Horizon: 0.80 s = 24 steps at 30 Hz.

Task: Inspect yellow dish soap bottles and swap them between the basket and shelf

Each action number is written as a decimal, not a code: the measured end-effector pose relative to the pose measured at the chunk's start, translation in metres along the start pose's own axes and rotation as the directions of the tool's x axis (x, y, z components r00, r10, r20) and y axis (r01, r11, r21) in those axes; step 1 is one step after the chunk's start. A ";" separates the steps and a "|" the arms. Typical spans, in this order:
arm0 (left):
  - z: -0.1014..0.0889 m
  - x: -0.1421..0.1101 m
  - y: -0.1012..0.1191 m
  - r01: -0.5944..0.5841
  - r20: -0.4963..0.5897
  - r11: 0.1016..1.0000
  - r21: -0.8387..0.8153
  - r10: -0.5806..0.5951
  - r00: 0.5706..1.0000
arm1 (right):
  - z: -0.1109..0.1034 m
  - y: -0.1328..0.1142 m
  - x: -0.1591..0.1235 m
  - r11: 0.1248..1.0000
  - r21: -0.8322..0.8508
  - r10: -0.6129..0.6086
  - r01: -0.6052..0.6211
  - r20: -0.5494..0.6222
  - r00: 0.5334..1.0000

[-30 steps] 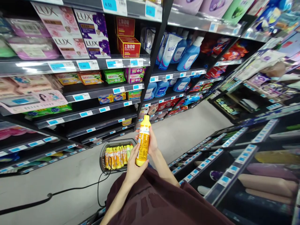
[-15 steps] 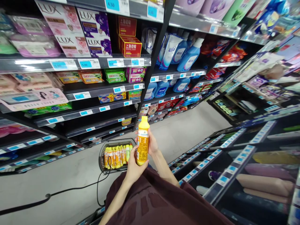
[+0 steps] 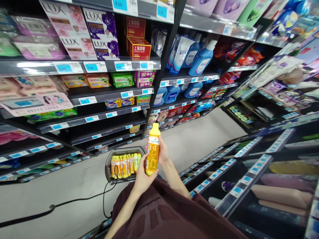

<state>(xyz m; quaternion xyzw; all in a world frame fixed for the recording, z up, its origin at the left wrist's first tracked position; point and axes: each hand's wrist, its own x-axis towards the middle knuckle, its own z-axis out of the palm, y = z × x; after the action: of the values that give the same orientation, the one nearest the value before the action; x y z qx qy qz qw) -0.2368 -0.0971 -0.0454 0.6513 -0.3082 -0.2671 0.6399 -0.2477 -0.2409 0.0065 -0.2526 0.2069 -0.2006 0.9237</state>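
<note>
Head: yellow bottle (image 3: 153,150) sits between left grip (image 3: 143,177) and right grip (image 3: 163,152)

And right in the middle, a bottle (image 3: 153,151) was held between the left hand (image 3: 142,176), placed at its base, and the right hand (image 3: 163,153), tucked behind! To its left, on the floor (image 3: 74,215), a basket (image 3: 108,168) was stationed, more bottles (image 3: 124,166) packed inside. Up ahead and left, boxes (image 3: 106,46) were stacked on a shelf (image 3: 32,68); past the post (image 3: 170,38), detergent bottles (image 3: 202,62) were lined up to their right. Along the right side, another rack (image 3: 216,181) was ranged!
</note>
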 end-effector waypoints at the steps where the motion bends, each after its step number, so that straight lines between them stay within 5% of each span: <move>1: 0.000 0.000 0.000 0.003 0.004 1.000 0.001 -0.003 1.000 | 0.000 -0.001 0.000 1.000 0.004 -0.005 0.005 -0.003 1.000; 24: -0.003 0.003 0.005 -0.105 0.028 0.982 0.158 0.102 0.994 | 0.006 -0.006 -0.003 0.997 0.071 -0.026 0.031 -0.079 0.997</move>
<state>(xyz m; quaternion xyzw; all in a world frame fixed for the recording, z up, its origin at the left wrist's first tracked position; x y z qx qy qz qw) -0.2330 -0.0971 -0.0400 0.6806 -0.3684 -0.2146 0.5959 -0.2493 -0.2418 0.0150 -0.2142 0.2320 -0.2307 0.9204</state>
